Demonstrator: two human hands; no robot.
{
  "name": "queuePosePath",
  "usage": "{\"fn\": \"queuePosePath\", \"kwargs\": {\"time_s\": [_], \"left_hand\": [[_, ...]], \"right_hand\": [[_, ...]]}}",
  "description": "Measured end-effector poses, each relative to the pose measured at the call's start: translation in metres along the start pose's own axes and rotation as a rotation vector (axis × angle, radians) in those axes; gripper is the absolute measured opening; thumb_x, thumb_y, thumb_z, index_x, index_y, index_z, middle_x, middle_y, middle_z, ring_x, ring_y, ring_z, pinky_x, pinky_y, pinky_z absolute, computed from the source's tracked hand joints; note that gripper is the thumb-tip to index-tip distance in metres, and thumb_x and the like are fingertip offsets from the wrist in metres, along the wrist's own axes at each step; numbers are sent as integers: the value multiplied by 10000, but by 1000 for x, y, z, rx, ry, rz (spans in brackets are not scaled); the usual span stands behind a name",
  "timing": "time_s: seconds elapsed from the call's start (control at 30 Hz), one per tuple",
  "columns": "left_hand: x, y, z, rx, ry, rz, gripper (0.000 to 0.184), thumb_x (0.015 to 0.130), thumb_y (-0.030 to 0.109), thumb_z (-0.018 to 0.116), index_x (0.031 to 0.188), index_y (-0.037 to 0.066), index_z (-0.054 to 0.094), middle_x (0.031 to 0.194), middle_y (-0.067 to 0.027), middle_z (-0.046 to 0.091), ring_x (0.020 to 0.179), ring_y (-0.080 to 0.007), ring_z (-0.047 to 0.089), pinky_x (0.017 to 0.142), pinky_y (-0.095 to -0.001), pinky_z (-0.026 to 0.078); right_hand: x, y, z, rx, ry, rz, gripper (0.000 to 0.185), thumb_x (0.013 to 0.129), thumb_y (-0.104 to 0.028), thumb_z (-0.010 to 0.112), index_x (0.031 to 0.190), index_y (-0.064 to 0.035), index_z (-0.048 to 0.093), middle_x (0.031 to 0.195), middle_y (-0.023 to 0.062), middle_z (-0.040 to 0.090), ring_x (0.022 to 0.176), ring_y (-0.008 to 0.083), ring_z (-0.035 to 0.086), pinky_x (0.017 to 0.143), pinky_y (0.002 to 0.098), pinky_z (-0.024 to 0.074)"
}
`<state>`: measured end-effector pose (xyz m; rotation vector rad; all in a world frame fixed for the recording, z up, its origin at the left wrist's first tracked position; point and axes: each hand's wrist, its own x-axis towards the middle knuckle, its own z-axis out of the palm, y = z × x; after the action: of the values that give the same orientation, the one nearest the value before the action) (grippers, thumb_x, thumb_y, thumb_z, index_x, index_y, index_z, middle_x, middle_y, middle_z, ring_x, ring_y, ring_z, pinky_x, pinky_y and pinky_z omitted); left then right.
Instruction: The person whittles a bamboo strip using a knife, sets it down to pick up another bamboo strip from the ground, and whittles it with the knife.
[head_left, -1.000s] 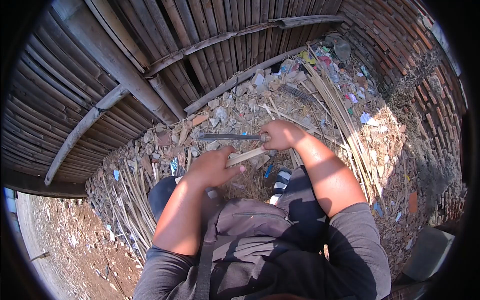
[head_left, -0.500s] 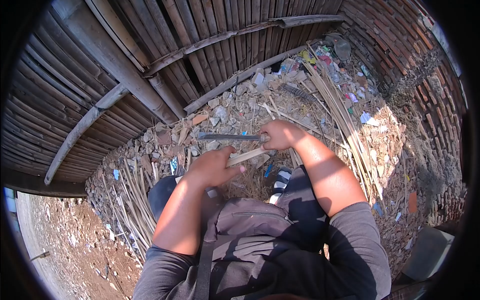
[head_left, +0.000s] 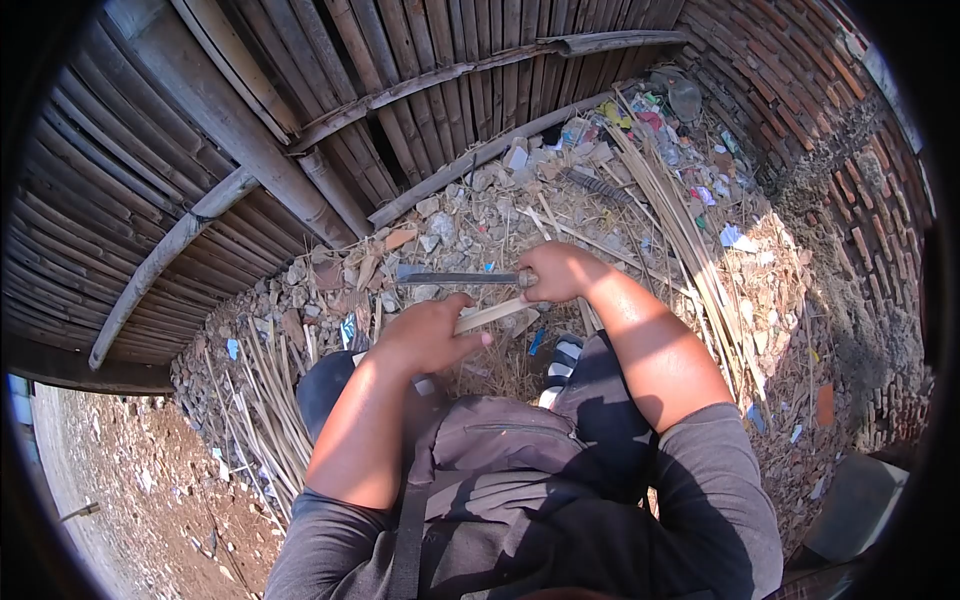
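Note:
A long dark blade (head_left: 455,278) points left from my right hand (head_left: 557,272), whose fingers are wrapped round its short handle. The same hand pinches the right end of a pale flat strip (head_left: 490,314) below the blade. At the strip's other end is my left hand (head_left: 422,335), closed round it with the thumb held out to the right. Blade and strip lie apart, the strip slanting up to the right.
Long thin strips (head_left: 690,260) lie at the right, and more strips (head_left: 270,400) at the left. Rubble (head_left: 440,228) and litter cover the ground. A bamboo wall (head_left: 420,90) stands ahead, a brick wall (head_left: 870,220) at the right. A dark bag (head_left: 500,445) rests on my lap.
The blade and my right hand have shifted very slightly. Both hands keep the same hold on the strip.

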<state>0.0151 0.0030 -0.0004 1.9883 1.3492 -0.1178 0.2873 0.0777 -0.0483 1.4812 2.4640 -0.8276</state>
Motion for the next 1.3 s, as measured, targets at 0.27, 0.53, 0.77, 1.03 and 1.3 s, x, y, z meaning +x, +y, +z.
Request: {"fn": "queuePosePath", "kwargs": {"time_s": [0.27,0.53,0.77,1.03,1.3], "left_hand": [[5,-9,7,-29,84,59,725,935,600,725,1395,52,602,1054,-259,751,1053,-447,723,936,-513,554],[5,-12,6,-65,166,91,708,937,583,742,1374,40,621,1027,-253,755,1022,-430,738,918,-500,562],[2,-8,3,-74,141,28,718,932,577,747,1395,44,616,1054,-258,751,1044,-424,735,933,-492,566],[5,-19,0,-7,204,-77,717,934,612,723,1354,37,645,1052,-262,750,1033,-432,733,921,-504,565],[2,-15,-8,-72,379,-71,592,932,555,732,1081,-17,721,864,-264,737,887,-463,732,824,-539,566]], "right_hand": [[-4,1,-10,-24,37,17,569,811,-363,844,1273,-50,735,1164,236,754,1130,407,715,983,480,562],[-11,5,-9,51,97,-75,553,786,-369,860,1237,-69,746,1045,231,755,1024,418,723,905,488,567],[-17,1,-21,-20,58,7,598,800,-370,866,1271,-31,719,1174,236,751,1117,416,714,989,473,567],[-30,7,-33,-24,238,94,590,828,-377,850,1296,-48,702,1174,225,746,1143,417,703,989,488,559],[-34,10,-36,79,278,64,510,841,-333,828,1250,-55,704,1124,230,748,1100,425,709,951,501,560]]}}
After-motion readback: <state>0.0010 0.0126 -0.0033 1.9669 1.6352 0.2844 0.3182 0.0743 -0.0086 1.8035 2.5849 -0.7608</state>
